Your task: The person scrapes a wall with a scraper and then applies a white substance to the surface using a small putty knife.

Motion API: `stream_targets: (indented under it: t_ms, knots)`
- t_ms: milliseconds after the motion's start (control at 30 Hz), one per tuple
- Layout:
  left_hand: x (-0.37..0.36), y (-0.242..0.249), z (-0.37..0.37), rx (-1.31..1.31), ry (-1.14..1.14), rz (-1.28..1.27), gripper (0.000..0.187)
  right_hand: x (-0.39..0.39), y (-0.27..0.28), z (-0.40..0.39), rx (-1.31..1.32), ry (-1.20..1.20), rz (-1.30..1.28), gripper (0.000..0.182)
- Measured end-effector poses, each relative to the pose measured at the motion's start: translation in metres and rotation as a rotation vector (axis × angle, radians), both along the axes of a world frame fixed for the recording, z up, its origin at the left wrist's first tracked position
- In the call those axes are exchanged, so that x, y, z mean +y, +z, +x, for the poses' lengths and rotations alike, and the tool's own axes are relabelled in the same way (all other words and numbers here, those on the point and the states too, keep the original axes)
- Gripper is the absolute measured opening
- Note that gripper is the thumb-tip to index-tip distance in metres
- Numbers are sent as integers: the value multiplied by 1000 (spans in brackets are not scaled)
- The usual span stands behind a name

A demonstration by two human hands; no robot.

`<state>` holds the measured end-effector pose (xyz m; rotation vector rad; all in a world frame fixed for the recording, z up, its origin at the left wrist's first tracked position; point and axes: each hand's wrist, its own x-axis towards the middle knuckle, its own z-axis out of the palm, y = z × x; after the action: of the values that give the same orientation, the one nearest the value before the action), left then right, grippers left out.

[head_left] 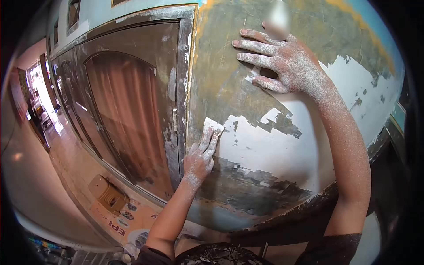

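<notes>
Fine white dust covers both hands. My left hand (201, 155) presses a small white piece (213, 125), maybe a scraper or sanding sheet, to the wall (247, 99) near the door frame, at the left edge of a white plastered patch (260, 148). Higher up, my right hand (280, 62) lies against the greenish-brown wall with its fingers spread. Something pale shows under its lower fingers, but I cannot make out what it is. A blurred white spot hides part of the view above that hand.
A dark wooden door (163, 48) with a reddish curtain (130, 106) stands at the left. On the floor are a brown plastic stool (108, 192) and a flattened printed cardboard (117, 225). Another white patch (357, 84) is at the right.
</notes>
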<state>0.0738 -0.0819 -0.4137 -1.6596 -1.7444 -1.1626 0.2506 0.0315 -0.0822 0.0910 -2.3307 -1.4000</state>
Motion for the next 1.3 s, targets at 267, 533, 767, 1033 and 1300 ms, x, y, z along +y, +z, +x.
stream_targets:
  t_ms: [267,533,767,1033,1300]
  knots:
    - [2,2,-1,68,61,17,78,-1,1,0,-4,4,-3,49]
    - [2,13,3,36,35,-6,77,-3,-1,0,4,-13,3,50]
    - [3,16,3,64,75,-39,80,-3,-1,-1,5,-29,20,49]
    - [2,30,4,87,80,-23,79,-3,-1,-1,0,-33,11,49]
    - [3,40,2,112,59,-14,77,-3,-1,-1,4,-23,13,48]
